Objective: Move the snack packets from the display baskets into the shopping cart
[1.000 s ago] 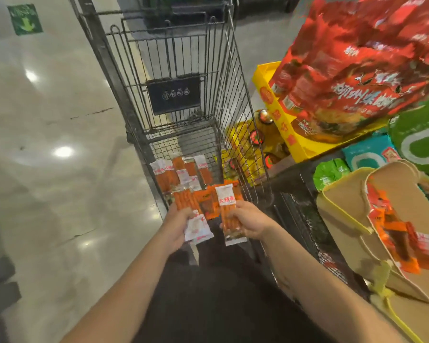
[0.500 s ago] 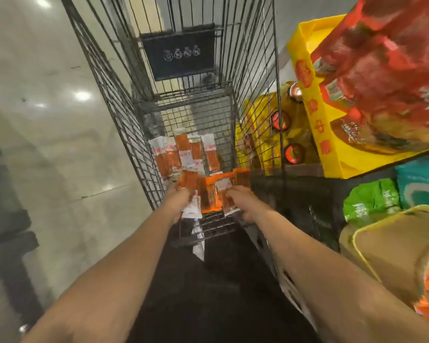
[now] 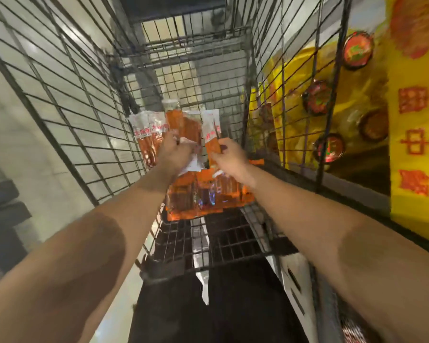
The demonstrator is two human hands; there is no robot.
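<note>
Both my arms reach deep into the wire shopping cart. My left hand grips a clear and white snack packet low over the cart floor. My right hand pinches an orange snack packet with a white top. Several orange and white snack packets lie on the cart floor beyond my hands, and a wider orange packet lies just below my wrists.
A yellow display stand with round red tins stands right behind the cart's right wall. The cart's near wire end is below my forearms. Pale polished floor lies to the left.
My head and both hands have moved forward and down into the cart, still holding the packets. The display baskets at the right have left the view.
</note>
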